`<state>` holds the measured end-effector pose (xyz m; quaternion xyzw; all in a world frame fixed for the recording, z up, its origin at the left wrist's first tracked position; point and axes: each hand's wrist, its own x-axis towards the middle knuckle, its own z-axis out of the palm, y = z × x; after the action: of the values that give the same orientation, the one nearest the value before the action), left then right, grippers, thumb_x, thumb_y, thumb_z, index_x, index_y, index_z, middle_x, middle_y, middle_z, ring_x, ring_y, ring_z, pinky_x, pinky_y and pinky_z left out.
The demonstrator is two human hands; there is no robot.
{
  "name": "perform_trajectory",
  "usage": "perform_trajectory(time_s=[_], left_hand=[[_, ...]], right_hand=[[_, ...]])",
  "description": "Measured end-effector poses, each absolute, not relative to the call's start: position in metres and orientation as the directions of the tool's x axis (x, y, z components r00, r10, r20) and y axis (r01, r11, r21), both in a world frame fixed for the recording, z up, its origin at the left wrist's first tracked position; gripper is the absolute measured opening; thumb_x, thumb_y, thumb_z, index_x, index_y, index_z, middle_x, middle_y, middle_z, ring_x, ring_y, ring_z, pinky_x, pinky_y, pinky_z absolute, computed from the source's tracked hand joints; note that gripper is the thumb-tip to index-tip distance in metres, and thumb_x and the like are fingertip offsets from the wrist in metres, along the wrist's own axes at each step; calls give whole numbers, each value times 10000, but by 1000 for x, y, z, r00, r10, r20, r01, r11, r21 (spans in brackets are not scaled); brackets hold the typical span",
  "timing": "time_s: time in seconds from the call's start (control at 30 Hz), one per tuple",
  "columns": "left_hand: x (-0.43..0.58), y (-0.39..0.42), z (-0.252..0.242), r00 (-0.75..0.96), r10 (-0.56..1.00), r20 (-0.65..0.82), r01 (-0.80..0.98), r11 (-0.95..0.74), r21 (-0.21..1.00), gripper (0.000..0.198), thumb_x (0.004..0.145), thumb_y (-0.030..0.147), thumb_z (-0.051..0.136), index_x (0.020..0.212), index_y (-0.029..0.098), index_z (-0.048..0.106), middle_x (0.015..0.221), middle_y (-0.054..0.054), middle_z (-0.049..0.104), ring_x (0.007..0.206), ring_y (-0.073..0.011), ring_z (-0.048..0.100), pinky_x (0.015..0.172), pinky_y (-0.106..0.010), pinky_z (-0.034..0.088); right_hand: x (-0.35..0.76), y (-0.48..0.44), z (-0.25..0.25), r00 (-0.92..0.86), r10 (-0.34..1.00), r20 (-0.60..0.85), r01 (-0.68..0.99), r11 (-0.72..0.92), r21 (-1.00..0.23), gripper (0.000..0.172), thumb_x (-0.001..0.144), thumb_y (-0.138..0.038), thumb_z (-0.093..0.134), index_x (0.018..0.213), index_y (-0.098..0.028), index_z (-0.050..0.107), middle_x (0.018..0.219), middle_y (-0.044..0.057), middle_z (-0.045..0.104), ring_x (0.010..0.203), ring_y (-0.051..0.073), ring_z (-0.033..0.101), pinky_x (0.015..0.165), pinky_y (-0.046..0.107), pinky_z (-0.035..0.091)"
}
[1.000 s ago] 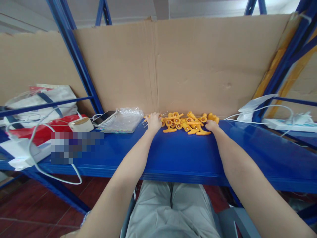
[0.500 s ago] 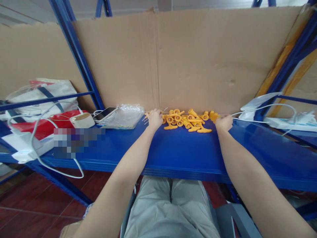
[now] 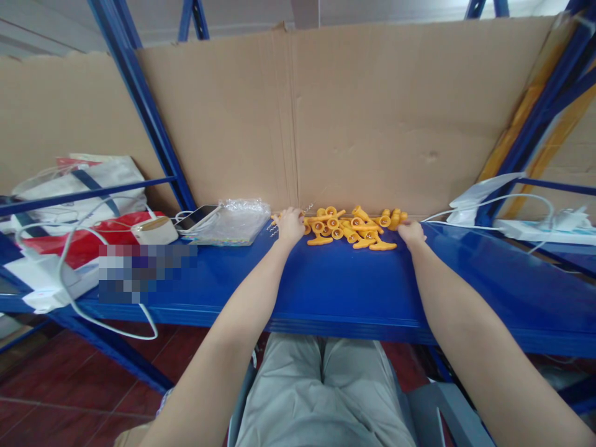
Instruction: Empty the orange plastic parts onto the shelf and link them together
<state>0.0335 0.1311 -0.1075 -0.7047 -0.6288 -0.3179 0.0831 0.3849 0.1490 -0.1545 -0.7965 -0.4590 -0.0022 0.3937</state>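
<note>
A pile of yellow plastic pieces (image 3: 333,226) lies against the cardboard, some T-shaped handles and some hollow cups with open round ends. My left hand (image 3: 291,225) is at the pile's left end, fingers bent over yellow-handled corkscrews (image 3: 272,230); their metal spirals stick out left of it. Another metal spiral (image 3: 308,208) shows just behind that hand. At the right end, my right hand (image 3: 412,233) has its fingers closed at a yellow cup-shaped piece (image 3: 395,218). The fingertips of both hands are partly hidden.
Cardboard (image 3: 372,118) stands along the back of the blue shelf (image 3: 344,285). Clear plastic bags (image 3: 233,222) and a phone (image 3: 200,216) lie to the left, near a white charger (image 3: 154,230) and cables. A power strip (image 3: 544,231) sits at right. Blue posts flank both sides.
My right hand has shifted slightly left, closer in against the yellow pieces at the right end. My left hand stays nearly in place. The camera view has moved a little.
</note>
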Motion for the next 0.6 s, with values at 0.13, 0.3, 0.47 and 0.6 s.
perform_trajectory(time_s=[0.13,0.3,0.47,0.6], left_hand=[[33,130,-107,-17,828,561,938,-181,296,311,942,168,462,1113,241,711,1280,-106,619,1250,-288,530,1008,-453,367],[32,127,-105,-59,829,556,934,-151,325,296,946,170,463,1096,238,709,1249,-109,619,1233,-283,552,983,-434,374],[32,127,-105,-58,835,547,924,-162,346,293,951,173,449,1081,239,704,1227,-94,671,1189,-267,602,977,-426,367],[33,128,-104,-65,853,518,913,-158,376,296,939,170,460,1089,253,701,1163,-74,733,1160,-267,636,995,-431,351]], right_hand=[[377,145,-149,585,772,249,676,-294,-675,376,836,-229,591,1189,-230,718,1303,116,682,1238,343,603,1079,604,368],[372,140,-145,571,793,213,692,-326,-644,427,866,-197,527,1242,-252,722,1351,107,661,1323,355,539,1123,602,330],[369,138,-140,507,847,159,754,-346,-559,472,859,-179,515,1284,-265,703,1405,94,622,1329,319,531,1127,549,352],[368,138,-139,474,870,134,792,-354,-498,488,867,-205,506,1310,-302,684,1424,74,604,1333,313,519,1125,541,351]])
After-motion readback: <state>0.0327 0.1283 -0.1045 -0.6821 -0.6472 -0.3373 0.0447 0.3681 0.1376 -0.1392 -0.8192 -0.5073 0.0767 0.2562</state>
